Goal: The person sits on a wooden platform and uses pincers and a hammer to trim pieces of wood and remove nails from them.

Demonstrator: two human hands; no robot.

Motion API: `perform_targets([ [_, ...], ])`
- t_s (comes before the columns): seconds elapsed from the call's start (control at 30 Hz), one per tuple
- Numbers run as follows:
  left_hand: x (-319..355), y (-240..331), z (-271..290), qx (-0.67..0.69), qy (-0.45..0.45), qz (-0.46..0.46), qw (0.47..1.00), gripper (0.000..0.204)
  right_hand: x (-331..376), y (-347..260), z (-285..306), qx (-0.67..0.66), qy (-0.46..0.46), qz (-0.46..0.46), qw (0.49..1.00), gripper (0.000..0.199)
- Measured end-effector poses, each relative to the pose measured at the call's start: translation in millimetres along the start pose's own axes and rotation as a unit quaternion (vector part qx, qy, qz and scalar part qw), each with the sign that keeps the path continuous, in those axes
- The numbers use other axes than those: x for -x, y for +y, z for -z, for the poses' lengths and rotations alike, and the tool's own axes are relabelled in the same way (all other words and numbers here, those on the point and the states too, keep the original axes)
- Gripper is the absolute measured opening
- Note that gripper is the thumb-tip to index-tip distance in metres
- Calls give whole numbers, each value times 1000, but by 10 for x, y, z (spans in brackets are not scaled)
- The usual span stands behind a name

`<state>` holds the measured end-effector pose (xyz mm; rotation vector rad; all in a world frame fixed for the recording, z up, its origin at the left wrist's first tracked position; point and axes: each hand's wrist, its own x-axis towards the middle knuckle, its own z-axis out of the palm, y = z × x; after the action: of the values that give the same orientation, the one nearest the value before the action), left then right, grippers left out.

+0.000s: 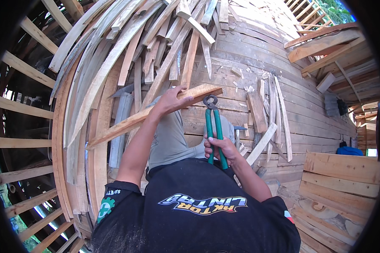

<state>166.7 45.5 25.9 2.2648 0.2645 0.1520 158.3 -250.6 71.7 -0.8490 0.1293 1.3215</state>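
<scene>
A long wooden batten slants across my lap from lower left to upper right. My left hand is wrapped over it near its right end, fingers on the far side. In my right hand is a pair of end-cutting pincers with green handles, held upright. The dark pincer jaws look closed at the tip, with a gap between the handles. They sit at or just beside the batten's right end; I cannot tell whether they touch it.
A heap of loose wooden strips covers the floor ahead and left. Offcuts lie right of my knees on the plank floor. A slatted wall runs along the left; a wooden box-like structure stands at lower right.
</scene>
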Motion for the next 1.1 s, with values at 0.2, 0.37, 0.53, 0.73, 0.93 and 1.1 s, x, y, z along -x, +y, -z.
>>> perform_targets([
  [0.2, 150, -113, 752, -8, -198, 101, 975, 76, 110, -113, -264, 56, -5, 19, 998, 27],
  [0.37, 441, 279, 1146, 46, -100, 67, 992, 76, 313, -261, -469, 165, -59, 63, 982, 32],
  [0.53, 690, 870, 1394, 8, 7, -51, 999, 70, 720, -480, -648, 248, -92, 80, 961, 26],
  [0.73, 794, 1058, 1308, 13, 44, -80, 996, 69, 863, -408, -681, 274, -61, 89, 956, 26],
  [0.93, 774, 1035, 1213, 1, 69, -75, 995, 69, 701, -265, -573, 243, -78, 139, 957, 20],
  [1.1, 759, 1052, 1244, 18, 80, -73, 994, 69, 545, -249, -575, 232, -85, 148, 958, 21],
])
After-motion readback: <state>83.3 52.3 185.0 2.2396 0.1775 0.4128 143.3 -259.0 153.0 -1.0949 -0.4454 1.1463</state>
